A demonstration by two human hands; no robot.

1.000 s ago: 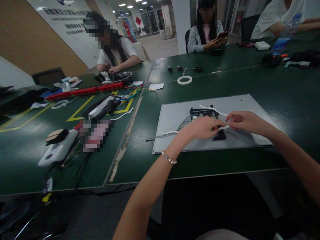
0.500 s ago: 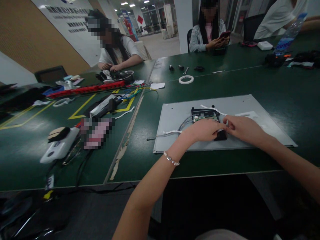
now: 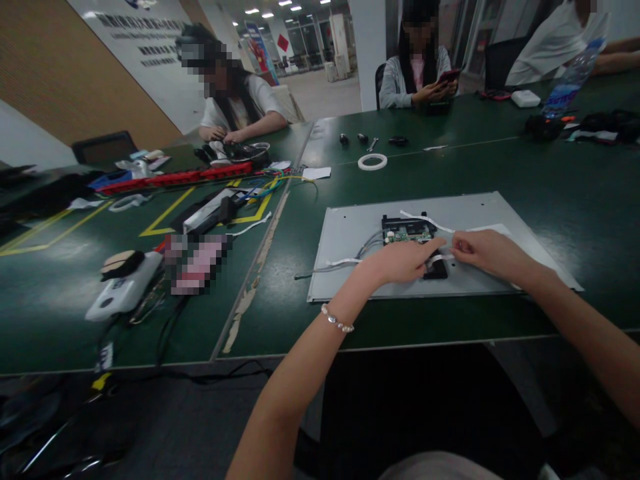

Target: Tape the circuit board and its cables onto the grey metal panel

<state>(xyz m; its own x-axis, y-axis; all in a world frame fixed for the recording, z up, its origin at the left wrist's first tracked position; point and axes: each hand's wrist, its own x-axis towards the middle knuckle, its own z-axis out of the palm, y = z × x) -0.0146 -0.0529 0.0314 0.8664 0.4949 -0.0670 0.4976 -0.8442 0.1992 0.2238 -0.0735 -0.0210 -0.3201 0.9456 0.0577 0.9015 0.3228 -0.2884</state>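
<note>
A black frame with a green circuit board (image 3: 413, 236) lies on a light grey flat panel (image 3: 350, 230). My left hand (image 3: 403, 260) is over its near part, with the index finger stretched out and the other fingers curled. Between my hands runs a short white strip (image 3: 442, 257). Its left end meets the curled fingers of my left hand; its right end goes into the closed fingers of my right hand (image 3: 487, 253). Another white strip (image 3: 425, 219) crosses the frame's far edge. Grey cables (image 3: 367, 247) leave the board to the left, near a further white strip (image 3: 345, 262).
Beyond the panel lie a white tape roll (image 3: 373, 162), a small wrench (image 3: 373, 144) and small black parts. To the left are a phone (image 3: 203, 263), a white device (image 3: 123, 287) and a red strip (image 3: 175, 179). A bottle (image 3: 573, 80) stands far right. Several people sit around.
My hands have moved slightly apart from touching, and the short white strip now shows between them. My left index finger has straightened. The view has shifted a little.
</note>
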